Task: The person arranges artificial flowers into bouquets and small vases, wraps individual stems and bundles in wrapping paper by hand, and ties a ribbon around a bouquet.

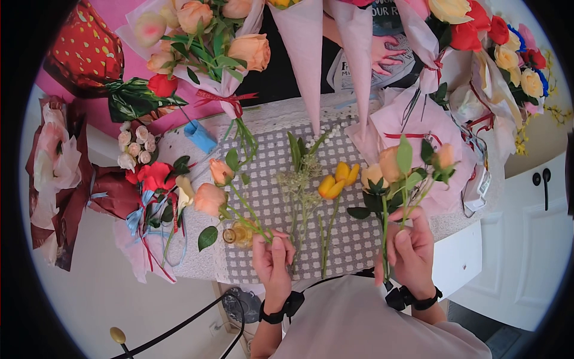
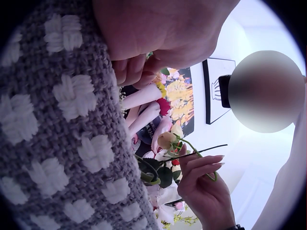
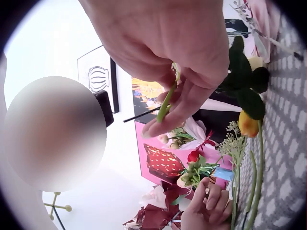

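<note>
Over the checked cloth (image 1: pixel 251 263), my left hand (image 1: pixel 273 263) pinches the green stems of two peach roses (image 1: pixel 210 199), whose heads lean away to the left. My right hand (image 1: pixel 409 251) grips the stems of several peach roses (image 1: pixel 391 164) with dark leaves, heads upward. In the right wrist view, a cut green stem (image 3: pixel 165 106) sticks out between the right fingers. Between the hands lie orange-yellow tulips (image 1: pixel 335 184) and a sprig of tiny pale blossoms (image 1: pixel 302 179). A small amber glass bottle (image 1: pixel 238 235) stands just left of the left hand, partly behind the rose stems.
Wrapped bouquets crowd the table's far side, among them peach roses in white paper (image 1: pixel 206 51) and pink paper cones (image 1: pixel 299 66). Pink wrapping paper (image 1: pixel 442 137) spreads at right. Red roses (image 1: pixel 156 176) and a blue roll (image 1: pixel 200 136) lie at left. Another person's hand (image 1: pixel 385 54) shows opposite.
</note>
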`<act>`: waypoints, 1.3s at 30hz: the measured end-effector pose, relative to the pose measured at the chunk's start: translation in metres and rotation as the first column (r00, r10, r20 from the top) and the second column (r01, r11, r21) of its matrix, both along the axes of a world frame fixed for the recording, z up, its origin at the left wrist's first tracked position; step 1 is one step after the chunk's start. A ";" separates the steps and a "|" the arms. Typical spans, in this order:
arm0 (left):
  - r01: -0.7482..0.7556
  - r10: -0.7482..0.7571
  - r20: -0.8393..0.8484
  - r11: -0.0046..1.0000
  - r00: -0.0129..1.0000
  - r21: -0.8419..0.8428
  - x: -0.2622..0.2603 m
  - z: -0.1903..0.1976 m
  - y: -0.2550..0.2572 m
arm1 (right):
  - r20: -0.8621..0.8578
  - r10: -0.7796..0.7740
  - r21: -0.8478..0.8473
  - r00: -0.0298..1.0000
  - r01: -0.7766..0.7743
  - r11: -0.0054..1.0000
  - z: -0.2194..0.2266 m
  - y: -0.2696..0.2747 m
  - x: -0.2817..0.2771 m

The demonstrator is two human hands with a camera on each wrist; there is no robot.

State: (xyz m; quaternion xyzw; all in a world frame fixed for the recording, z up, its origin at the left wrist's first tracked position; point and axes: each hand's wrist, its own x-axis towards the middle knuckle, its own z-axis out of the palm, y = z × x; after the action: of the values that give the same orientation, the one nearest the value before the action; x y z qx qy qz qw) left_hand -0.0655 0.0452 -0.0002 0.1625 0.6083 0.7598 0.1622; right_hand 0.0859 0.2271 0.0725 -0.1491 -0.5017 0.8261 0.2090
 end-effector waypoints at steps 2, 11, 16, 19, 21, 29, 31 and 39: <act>0.005 -0.005 -0.007 1.000 1.000 0.002 0.000 -0.002 -0.001 | -0.004 -0.033 0.037 0.999 0.033 0.999 0.003 0.000 -0.002; 0.032 -0.033 0.028 0.999 0.999 0.036 0.000 -0.002 -0.005 | -0.126 -0.242 0.222 0.962 0.265 0.938 0.025 -0.003 -0.021; 0.042 -0.042 0.011 0.998 0.999 0.043 -0.001 -0.003 -0.008 | -0.209 -0.238 0.250 0.948 0.287 0.925 0.038 -0.008 -0.027; 0.047 -0.047 0.010 0.998 0.999 0.039 0.000 -0.005 -0.009 | -0.193 -0.285 0.206 0.939 0.322 0.924 0.043 -0.010 -0.030; 0.049 -0.050 0.013 0.998 0.999 0.042 0.000 -0.006 -0.010 | -0.133 -0.346 0.186 0.929 0.366 0.912 0.042 -0.006 -0.034; 0.057 -0.057 -0.004 0.998 0.998 0.041 -0.001 -0.005 -0.010 | -0.268 -0.380 0.281 0.885 0.449 0.848 0.059 0.019 -0.057; 0.050 -0.050 -0.007 0.998 0.999 0.036 -0.001 -0.006 -0.010 | -0.282 -0.363 0.303 0.888 0.442 0.844 0.056 0.024 -0.056; 0.062 -0.063 -0.015 0.998 0.998 -0.007 0.000 -0.006 -0.010 | -0.041 -0.524 0.310 0.851 0.509 0.803 0.046 0.026 -0.030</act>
State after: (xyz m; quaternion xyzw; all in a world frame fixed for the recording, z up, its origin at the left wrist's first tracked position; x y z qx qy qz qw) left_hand -0.0659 0.0356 -0.0060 0.1868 0.6067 0.7510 0.1817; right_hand 0.0558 0.2529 0.1182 -0.2646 -0.5697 0.6453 0.4348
